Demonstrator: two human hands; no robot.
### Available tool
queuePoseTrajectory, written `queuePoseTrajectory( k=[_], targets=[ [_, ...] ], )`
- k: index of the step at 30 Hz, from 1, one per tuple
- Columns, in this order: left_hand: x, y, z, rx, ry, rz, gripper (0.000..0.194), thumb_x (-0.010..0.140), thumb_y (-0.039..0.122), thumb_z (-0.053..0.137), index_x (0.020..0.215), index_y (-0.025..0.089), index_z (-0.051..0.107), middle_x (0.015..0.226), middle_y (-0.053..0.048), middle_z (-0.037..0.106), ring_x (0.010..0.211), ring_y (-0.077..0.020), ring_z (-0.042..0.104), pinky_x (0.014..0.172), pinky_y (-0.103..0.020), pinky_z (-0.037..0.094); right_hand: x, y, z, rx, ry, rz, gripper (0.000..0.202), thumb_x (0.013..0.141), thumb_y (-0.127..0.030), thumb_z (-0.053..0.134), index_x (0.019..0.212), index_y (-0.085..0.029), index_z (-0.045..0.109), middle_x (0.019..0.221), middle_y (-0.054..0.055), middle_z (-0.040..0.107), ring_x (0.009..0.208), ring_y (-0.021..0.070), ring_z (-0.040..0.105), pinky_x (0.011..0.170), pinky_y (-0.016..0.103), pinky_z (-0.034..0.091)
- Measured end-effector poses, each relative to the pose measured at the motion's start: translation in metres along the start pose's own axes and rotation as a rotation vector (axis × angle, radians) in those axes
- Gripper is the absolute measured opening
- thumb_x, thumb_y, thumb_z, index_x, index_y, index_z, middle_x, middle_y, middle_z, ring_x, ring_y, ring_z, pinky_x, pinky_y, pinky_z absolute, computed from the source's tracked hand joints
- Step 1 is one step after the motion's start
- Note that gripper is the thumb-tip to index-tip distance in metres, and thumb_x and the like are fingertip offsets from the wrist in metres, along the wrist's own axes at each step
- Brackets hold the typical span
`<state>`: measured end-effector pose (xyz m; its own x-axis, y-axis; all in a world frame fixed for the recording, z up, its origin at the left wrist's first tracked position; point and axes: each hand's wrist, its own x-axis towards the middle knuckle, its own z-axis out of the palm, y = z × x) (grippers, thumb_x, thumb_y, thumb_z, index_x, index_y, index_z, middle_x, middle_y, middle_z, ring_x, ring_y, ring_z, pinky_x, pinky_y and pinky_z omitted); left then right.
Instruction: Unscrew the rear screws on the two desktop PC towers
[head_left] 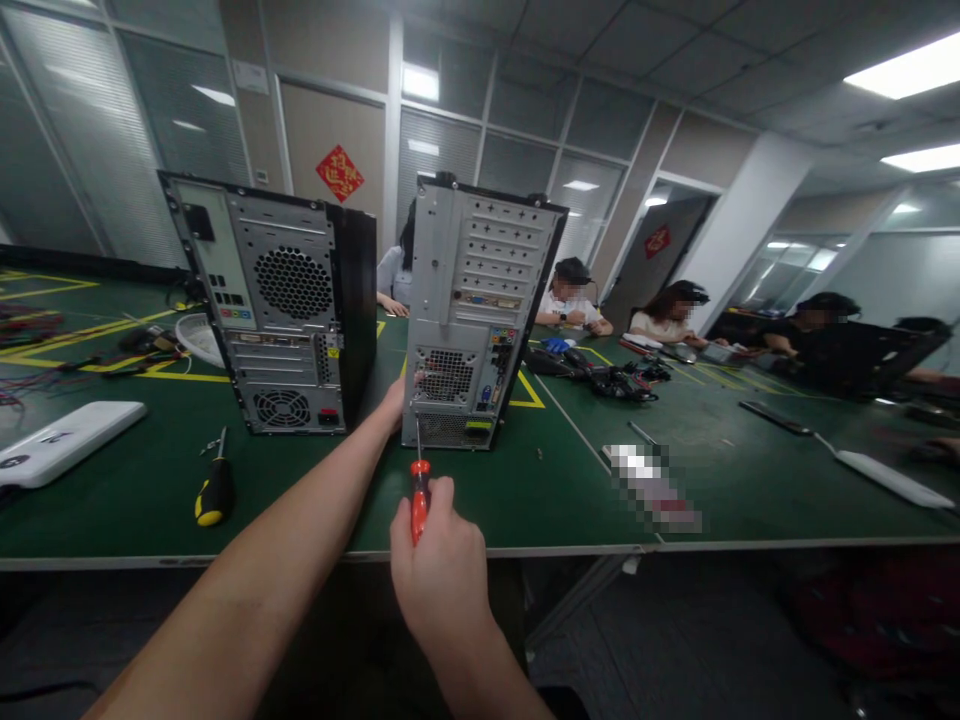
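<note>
Rear of PC tower [442,325] on tabletop [555,510]: R. hand [442,565], fingers round screwdriver [421,490], tip at lower edge; L. hand [394,405] partly hidden, grip unclear; screw work seems underway, rear still assembled.

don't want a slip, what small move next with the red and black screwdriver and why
Probably settle the red and black screwdriver squarely against the right-hand silver metal computer tower before turning: it points at the lower left of the tower's back, but firm contact can't be confirmed. The right hand grips it; the left hand, partly hidden, is at the tower's side.
</note>
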<state>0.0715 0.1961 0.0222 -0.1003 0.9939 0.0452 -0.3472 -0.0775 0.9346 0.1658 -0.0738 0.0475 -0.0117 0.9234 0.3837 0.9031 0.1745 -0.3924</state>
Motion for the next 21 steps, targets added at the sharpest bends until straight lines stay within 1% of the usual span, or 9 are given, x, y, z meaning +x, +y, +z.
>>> queuePoseTrajectory(
  k=[8,12,16,19,21],
  targets=[
    [0.005,-0.004,0.000,-0.058,-0.040,-0.022,0.029,0.084,0.032,0.073,0.107,0.015,0.074,0.090,-0.007,0.077,0.082,-0.0194,0.072,0.083,-0.033,0.057,-0.002,0.002,0.000,0.236,0.062,0.056,0.008,0.102,-0.027,0.045,0.104,-0.022,0.050,0.076,0.002,0.072,0.068,0.0246,0.073,0.057,0.029,0.038],
    [0.006,-0.004,0.000,-0.059,-0.037,-0.026,0.029,0.082,0.031,0.074,0.107,0.016,0.075,0.093,-0.009,0.078,0.087,-0.0204,0.073,0.086,-0.033,0.056,-0.004,0.002,0.005,0.287,0.087,0.075,0.010,0.102,-0.029,0.042,0.103,-0.023,0.050,0.074,0.002,0.071,0.065,0.0246,0.072,0.057,0.029,0.037],
    [0.009,-0.003,0.001,0.002,0.026,-0.018,0.035,0.080,0.032,0.075,0.111,0.016,0.075,0.090,-0.008,0.078,0.092,-0.0220,0.074,0.087,-0.032,0.055,-0.005,0.002,0.008,0.348,0.124,0.090,0.015,0.103,-0.033,0.041,0.105,-0.023,0.051,0.077,0.003,0.073,0.066,0.0256,0.073,0.057,0.029,0.039],
    [0.010,-0.002,0.002,0.016,0.031,-0.026,0.043,0.078,0.033,0.077,0.117,0.016,0.074,0.084,-0.007,0.077,0.087,-0.0225,0.074,0.085,-0.033,0.055,-0.005,0.003,0.009,0.381,0.139,0.102,0.017,0.103,-0.035,0.042,0.105,-0.023,0.052,0.077,0.004,0.073,0.065,0.0257,0.072,0.057,0.030,0.040],
    [0.010,-0.001,0.003,0.010,0.031,-0.034,0.043,0.077,0.032,0.078,0.117,0.016,0.074,0.081,-0.007,0.077,0.084,-0.0229,0.074,0.083,-0.034,0.055,-0.005,0.003,0.010,0.408,0.140,0.117,0.018,0.103,-0.037,0.042,0.104,-0.023,0.053,0.076,0.004,0.073,0.064,0.0253,0.072,0.057,0.030,0.041]
  ],
)
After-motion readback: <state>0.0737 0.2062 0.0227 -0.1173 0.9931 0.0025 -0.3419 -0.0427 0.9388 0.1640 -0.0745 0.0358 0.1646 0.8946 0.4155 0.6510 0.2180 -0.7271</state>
